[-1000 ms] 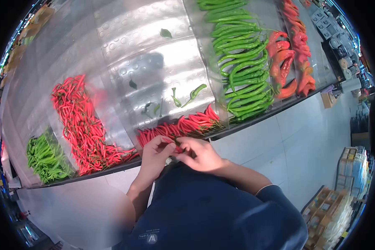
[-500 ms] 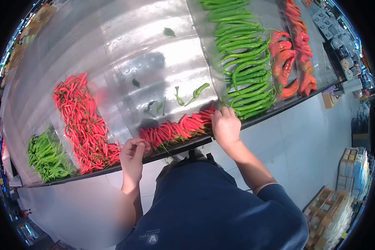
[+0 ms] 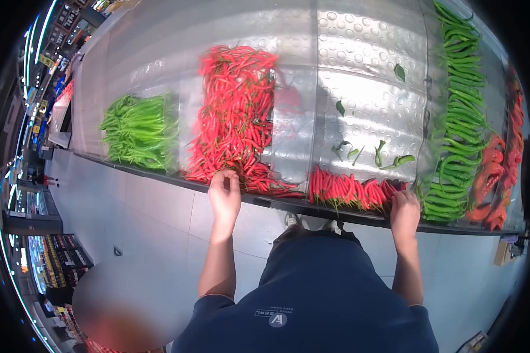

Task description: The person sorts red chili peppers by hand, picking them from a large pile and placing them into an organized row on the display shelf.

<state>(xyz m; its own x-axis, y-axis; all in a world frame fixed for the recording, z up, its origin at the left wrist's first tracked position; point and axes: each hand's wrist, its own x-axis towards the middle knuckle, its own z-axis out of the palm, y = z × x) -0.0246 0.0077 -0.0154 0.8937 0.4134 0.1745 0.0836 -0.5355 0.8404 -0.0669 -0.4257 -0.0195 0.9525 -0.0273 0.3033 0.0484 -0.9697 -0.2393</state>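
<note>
My left hand (image 3: 225,195) is at the front edge of a loose heap of thin red chili peppers (image 3: 235,117), its fingers curled together among the lowest ones; what they pinch is hidden. A short, neat row of red chili peppers (image 3: 353,191) lies along the display's front edge, stems toward me. At this row's right end, my right hand (image 3: 404,213) has its fingers closed on the last, darker red chili peppers, which it partly covers.
Small green peppers (image 3: 138,132) lie left of the red heap. Long green peppers (image 3: 459,123) and larger red peppers (image 3: 489,176) line the right side. Loose leaves (image 3: 399,72) and a green pepper scrap (image 3: 397,162) sit on the dimpled metal display (image 3: 359,47). A blurred round shape (image 3: 123,300) is at lower left.
The view has swung left, so the display appears further right. My left hand has moved from the row's left end to the loose red heap. My right hand stays at the row's right end.
</note>
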